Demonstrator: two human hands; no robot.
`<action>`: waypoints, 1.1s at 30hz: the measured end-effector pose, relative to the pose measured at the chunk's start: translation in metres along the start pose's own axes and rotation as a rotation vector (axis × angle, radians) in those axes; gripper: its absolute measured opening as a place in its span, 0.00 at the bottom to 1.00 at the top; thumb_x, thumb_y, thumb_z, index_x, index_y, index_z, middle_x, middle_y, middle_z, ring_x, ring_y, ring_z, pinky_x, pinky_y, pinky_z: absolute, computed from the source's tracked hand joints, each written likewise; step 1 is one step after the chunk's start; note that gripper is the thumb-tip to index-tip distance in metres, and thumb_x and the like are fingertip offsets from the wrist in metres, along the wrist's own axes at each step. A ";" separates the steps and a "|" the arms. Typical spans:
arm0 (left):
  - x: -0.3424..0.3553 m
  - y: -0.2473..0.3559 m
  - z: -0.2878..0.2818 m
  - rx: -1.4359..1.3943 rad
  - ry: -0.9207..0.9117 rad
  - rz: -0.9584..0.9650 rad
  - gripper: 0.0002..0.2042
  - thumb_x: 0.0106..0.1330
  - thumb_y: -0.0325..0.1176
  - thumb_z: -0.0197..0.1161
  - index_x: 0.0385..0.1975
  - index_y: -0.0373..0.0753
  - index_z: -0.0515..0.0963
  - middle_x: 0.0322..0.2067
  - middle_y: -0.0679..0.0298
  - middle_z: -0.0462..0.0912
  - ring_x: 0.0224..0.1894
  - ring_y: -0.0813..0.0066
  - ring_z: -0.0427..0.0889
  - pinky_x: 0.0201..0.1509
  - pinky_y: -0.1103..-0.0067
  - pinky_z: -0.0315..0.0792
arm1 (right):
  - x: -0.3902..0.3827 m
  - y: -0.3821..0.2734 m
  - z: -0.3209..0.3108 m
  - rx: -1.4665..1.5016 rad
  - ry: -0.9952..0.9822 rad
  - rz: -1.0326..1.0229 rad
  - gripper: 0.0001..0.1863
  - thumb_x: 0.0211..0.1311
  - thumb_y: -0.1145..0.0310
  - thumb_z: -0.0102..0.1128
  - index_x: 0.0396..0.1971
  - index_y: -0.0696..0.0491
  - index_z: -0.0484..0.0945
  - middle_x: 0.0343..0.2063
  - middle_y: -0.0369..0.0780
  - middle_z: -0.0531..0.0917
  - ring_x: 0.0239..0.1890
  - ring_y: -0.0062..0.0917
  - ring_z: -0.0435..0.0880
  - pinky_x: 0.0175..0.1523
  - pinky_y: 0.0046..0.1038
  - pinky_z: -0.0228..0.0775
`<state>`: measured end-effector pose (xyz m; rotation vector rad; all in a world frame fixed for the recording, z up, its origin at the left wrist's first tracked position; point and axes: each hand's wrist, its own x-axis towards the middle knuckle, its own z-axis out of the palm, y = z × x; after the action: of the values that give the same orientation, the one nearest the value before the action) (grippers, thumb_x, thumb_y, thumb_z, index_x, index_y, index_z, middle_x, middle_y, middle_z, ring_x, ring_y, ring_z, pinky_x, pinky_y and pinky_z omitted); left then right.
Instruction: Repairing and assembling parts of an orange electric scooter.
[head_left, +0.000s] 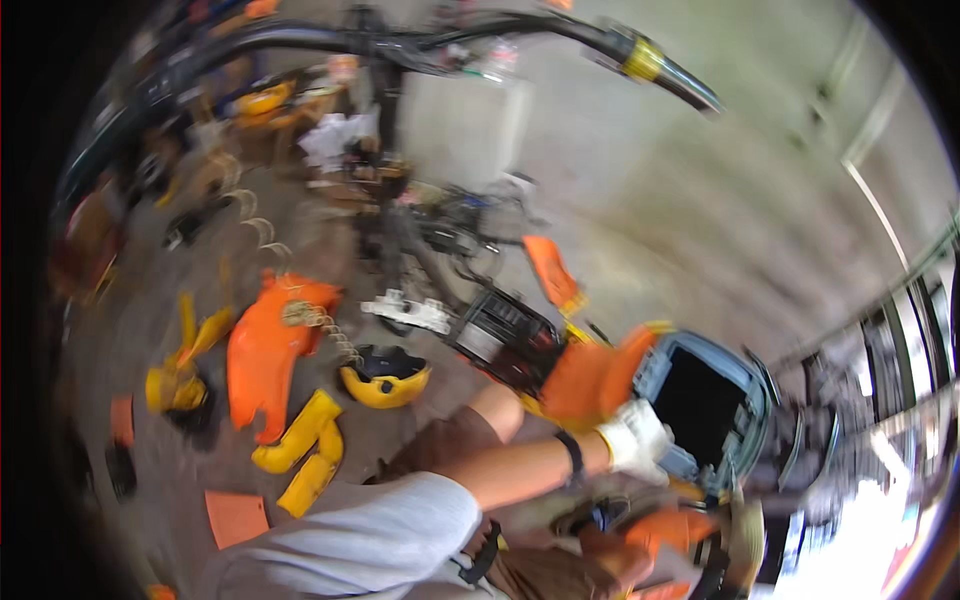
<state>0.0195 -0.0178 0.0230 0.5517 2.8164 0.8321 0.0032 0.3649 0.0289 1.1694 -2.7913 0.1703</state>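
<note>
One blue-grey housing (652,374), one black handlebar (330,40), one white bracket (408,312), one coiled hose (300,314)

Workshop; loose orange panels (262,362)

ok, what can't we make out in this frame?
All head view:
- Left hand: exact finger contact on the grey-blue frame; motion blur and the glove hide it.
- Frame's black middle: opening or surface; too dark.
- Pale glove-like shape, lower right: right hand or not; blurred.
- Handlebar, left end: lost in blur and the dark fisheye rim.
- Lower-right background: washed out by glare.
</note>
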 end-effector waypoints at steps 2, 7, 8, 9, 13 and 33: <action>0.001 -0.001 0.016 0.049 0.128 0.008 0.32 0.50 0.62 0.72 0.36 0.34 0.88 0.30 0.45 0.87 0.40 0.42 0.87 0.49 0.56 0.81 | 0.004 -0.012 0.001 0.069 -0.009 0.114 0.16 0.74 0.67 0.56 0.58 0.54 0.80 0.16 0.33 0.79 0.18 0.32 0.81 0.25 0.38 0.73; 0.027 -0.018 0.056 0.033 0.258 0.104 0.29 0.45 0.62 0.76 0.29 0.37 0.90 0.27 0.49 0.89 0.34 0.47 0.88 0.46 0.58 0.81 | 0.011 -0.055 -0.010 0.608 -0.129 0.680 0.13 0.79 0.61 0.54 0.50 0.53 0.81 0.21 0.32 0.79 0.22 0.24 0.78 0.27 0.33 0.71; 0.032 -0.018 0.062 0.038 0.277 0.110 0.28 0.44 0.61 0.77 0.28 0.37 0.90 0.27 0.49 0.89 0.34 0.48 0.89 0.47 0.59 0.81 | 0.009 -0.065 -0.012 0.755 -0.124 0.789 0.13 0.80 0.60 0.53 0.48 0.53 0.81 0.22 0.32 0.79 0.23 0.22 0.78 0.28 0.32 0.71; 0.035 -0.021 0.066 0.036 0.293 0.130 0.28 0.43 0.61 0.79 0.27 0.38 0.90 0.27 0.50 0.89 0.35 0.48 0.89 0.48 0.60 0.81 | 0.010 -0.077 -0.011 0.893 -0.089 0.889 0.14 0.81 0.59 0.53 0.47 0.53 0.82 0.23 0.32 0.79 0.23 0.21 0.77 0.29 0.31 0.70; 0.036 -0.023 0.068 0.051 0.266 0.104 0.31 0.44 0.66 0.78 0.29 0.38 0.90 0.27 0.50 0.89 0.35 0.49 0.89 0.48 0.59 0.81 | 0.034 -0.124 0.008 1.493 0.328 1.129 0.14 0.80 0.58 0.53 0.45 0.51 0.83 0.22 0.32 0.80 0.19 0.21 0.73 0.25 0.27 0.64; 0.024 -0.018 0.034 0.206 0.050 0.128 0.24 0.60 0.59 0.68 0.35 0.40 0.85 0.31 0.53 0.92 0.38 0.52 0.92 0.46 0.60 0.82 | 0.130 -0.204 -0.005 1.917 0.603 0.828 0.11 0.82 0.64 0.59 0.49 0.55 0.83 0.31 0.36 0.87 0.26 0.21 0.82 0.30 0.22 0.75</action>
<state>0.0001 -0.0056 -0.0160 0.7582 2.9583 0.5869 0.0582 0.1321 0.0646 -0.3332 -1.6447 2.8162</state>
